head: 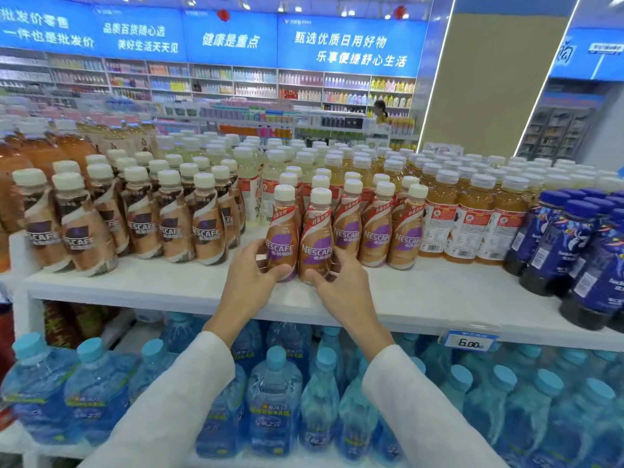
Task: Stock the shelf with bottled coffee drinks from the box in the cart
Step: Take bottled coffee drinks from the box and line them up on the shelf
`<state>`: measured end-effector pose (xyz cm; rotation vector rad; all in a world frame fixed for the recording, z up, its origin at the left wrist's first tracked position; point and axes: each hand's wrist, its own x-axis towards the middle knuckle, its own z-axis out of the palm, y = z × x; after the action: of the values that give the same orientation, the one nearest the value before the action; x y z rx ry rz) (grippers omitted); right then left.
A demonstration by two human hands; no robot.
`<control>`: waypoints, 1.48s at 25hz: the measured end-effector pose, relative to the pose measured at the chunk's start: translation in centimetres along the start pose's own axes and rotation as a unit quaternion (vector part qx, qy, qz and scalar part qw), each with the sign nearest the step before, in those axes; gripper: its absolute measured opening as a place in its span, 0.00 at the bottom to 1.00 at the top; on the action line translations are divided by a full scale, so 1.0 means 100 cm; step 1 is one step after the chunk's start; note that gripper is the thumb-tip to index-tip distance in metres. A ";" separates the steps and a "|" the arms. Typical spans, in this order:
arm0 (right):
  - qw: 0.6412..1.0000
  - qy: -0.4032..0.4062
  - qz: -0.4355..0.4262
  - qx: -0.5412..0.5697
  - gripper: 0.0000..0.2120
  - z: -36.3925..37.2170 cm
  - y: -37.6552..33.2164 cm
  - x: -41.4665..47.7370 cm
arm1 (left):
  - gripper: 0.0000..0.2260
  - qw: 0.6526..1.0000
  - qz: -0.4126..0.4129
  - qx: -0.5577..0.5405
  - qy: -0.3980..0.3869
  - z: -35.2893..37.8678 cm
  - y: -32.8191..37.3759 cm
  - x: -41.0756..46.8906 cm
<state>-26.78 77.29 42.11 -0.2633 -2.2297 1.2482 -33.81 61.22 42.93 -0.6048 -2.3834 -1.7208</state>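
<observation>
Hands: two in my feed, left hand (251, 275) and right hand (341, 282).
Purple-label coffee bottles (376, 231): five frontmost near the shelf's (169, 288) front edge; rows behind, I can't count.
Price tag (469, 342): one, on that edge.
Distant person (381, 111): one.

**Covered, cut off, unreadable**

Left hand (251, 275) and right hand (341, 285) cover the lower bodies of two brown-and-purple plastic coffee bottles (315, 238) at the white shelf (135, 285) front. Dark blue-labelled bottles (594, 265) run off the right edge, amber tea bottles (13, 184) off the left. Far wall shelving (236, 82) blurred; products untellable. Fine print on blue price tag (469, 342) too small.
</observation>
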 end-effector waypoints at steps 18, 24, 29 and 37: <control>0.999 0.033 0.016 -0.023 0.28 0.013 -0.002 0.012 | 0.28 0.999 0.017 0.052 -0.003 0.003 -0.010 0.014; 0.999 0.043 0.016 -0.022 0.29 0.014 0.000 0.011 | 0.28 0.996 0.022 0.082 -0.002 0.005 -0.013 0.013; 0.999 0.046 0.018 -0.021 0.28 0.016 0.002 0.012 | 0.29 0.996 0.018 0.088 -0.003 0.006 -0.014 0.014; 0.999 -0.003 0.012 -0.030 0.30 -0.001 -0.006 -0.004 | 0.31 0.993 0.011 0.120 0.014 0.005 -0.005 -0.005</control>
<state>-26.36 76.85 42.47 -0.3104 -2.2781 1.1984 -33.44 61.48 42.17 -0.5624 -2.5009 -1.3957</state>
